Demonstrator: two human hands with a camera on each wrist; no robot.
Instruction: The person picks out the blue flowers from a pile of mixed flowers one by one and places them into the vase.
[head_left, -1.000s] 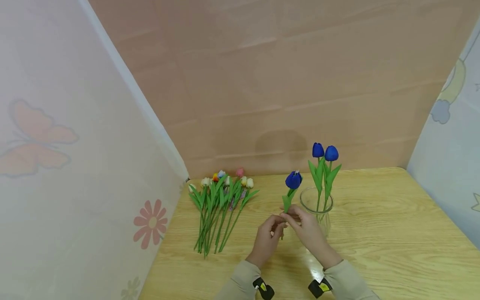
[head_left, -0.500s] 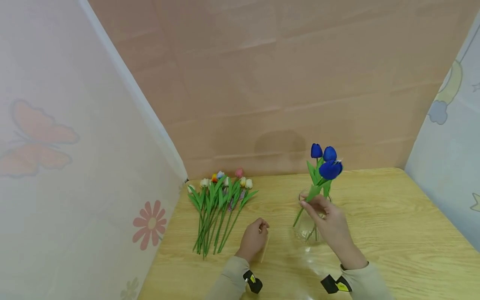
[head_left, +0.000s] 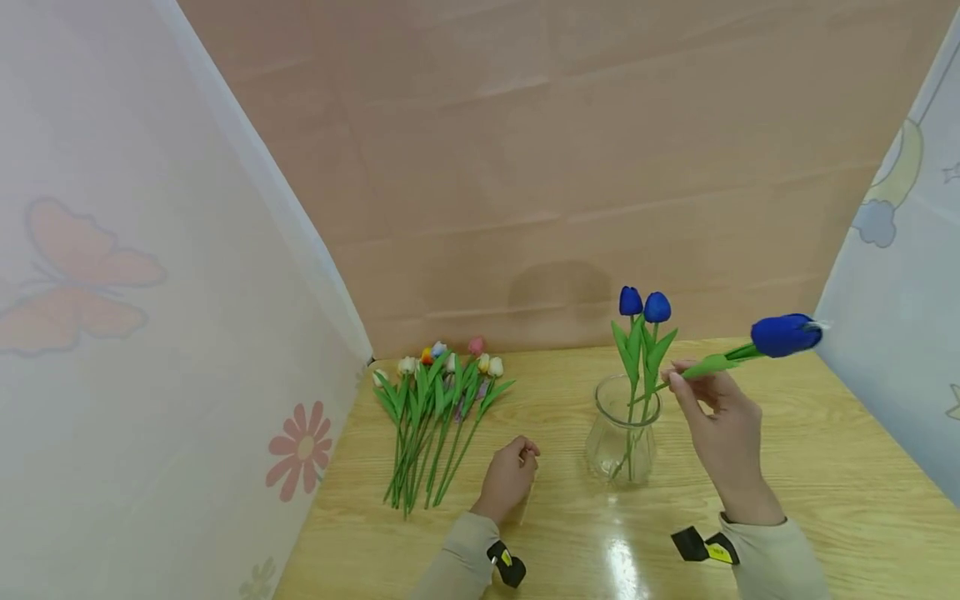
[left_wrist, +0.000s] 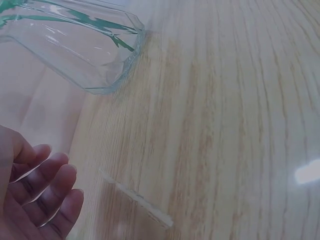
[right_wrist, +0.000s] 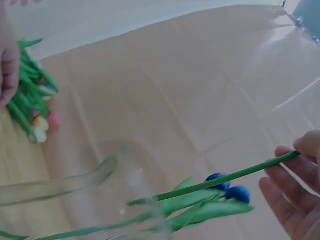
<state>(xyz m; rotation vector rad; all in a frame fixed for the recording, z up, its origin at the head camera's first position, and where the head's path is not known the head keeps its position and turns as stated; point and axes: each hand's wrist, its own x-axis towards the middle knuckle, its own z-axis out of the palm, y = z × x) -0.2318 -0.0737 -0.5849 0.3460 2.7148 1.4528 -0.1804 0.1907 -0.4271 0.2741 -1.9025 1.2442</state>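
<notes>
My right hand (head_left: pixel 726 429) pinches an artificial blue tulip (head_left: pixel 783 335) by its stem, right of the glass vase (head_left: pixel 598 454). The flower tilts almost flat, head to the right, its stem end over the vase mouth. In the right wrist view, thumb and fingers hold the green stem (right_wrist: pixel 235 175); whether its tip is inside the rim I cannot tell. Two blue tulips (head_left: pixel 631 302) stand upright in the vase. My left hand (head_left: pixel 508 477) stays low near the table, left of the vase; its fingers (left_wrist: pixel 55 185) are loosely curled around nothing.
A pile of tulips (head_left: pixel 435 433) in white, pink, orange and other colours lies on the left of the wooden table (head_left: pixel 360 550). A thin pale strip (left_wrist: pixel 137 200) lies beside my left hand. Fabric walls border the table's back and sides.
My left hand let go of the tulip and drew back to the left. The right hand carried the tulip rightward past the vase and tipped it from upright to nearly flat.
</notes>
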